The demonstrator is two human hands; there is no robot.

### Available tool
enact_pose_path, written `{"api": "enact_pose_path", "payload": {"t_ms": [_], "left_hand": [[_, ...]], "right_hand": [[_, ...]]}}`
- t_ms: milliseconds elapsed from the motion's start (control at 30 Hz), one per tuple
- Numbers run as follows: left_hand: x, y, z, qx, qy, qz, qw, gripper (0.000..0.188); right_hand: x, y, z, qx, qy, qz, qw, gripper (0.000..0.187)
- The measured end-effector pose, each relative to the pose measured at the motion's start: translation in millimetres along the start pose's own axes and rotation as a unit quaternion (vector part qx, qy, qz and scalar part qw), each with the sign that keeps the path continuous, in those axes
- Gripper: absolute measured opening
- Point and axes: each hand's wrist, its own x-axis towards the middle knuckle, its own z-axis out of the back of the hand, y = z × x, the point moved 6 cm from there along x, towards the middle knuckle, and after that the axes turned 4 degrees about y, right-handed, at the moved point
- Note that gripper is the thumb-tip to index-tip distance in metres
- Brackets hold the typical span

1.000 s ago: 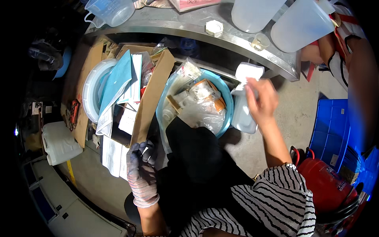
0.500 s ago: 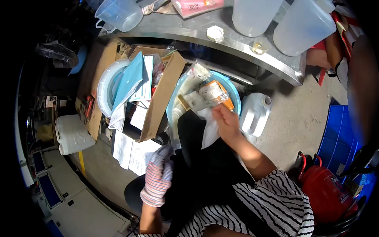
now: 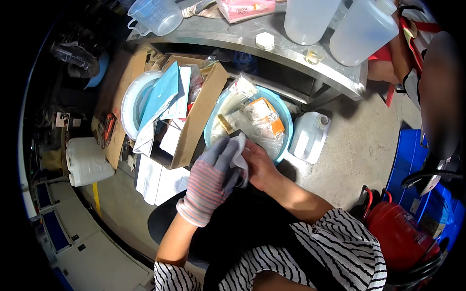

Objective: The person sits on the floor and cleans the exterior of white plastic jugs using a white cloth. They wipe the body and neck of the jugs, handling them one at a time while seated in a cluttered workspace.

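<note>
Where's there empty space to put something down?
The floor is bare between the white jug and the blue crate. A tabletop strip is free in front of the pink packet, between the measuring jug and white cap. The blue basin and cardboard box are crowded.

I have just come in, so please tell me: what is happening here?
The person's gloved left hand and bare right hand hold a thin white sheet between them, by the near side of a blue basin. A cardboard box stands left of the basin; a white jug stands right of it.
</note>
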Motion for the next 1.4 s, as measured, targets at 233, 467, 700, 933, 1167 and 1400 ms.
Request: {"api": "enact_pose_path", "payload": {"t_ms": [233,467,700,933,1167,1400], "left_hand": [[5,13,-20,0.011,0.036,-0.061,0.997,0.064],[-4,30,-12,0.101,0.029,-0.017,0.994,0.069],[-14,47,-5,0.161,0.072,0.047,0.983,0.068],[-12,69,-17,0.138,0.084,0.058,0.985,0.075],[-8,55,-13,0.126,0.082,0.042,0.988,0.077],[-10,56,-14,0.06,0.071,0.053,0.994,0.074]], "right_hand": [[-6,4,-12,-0.068,0.005,0.086,0.994,0.038],[5,-28,-3,-0.104,0.063,0.103,0.987,0.076],[19,-21,-51,-0.126,-0.164,-0.023,0.978,0.038],[29,-34,-22,-0.074,-0.063,0.078,0.992,0.039],[31,-33,-7,-0.179,-0.016,0.081,0.98,0.035],[24,-54,25,-0.189,-0.041,0.061,0.979,0.069]]}}
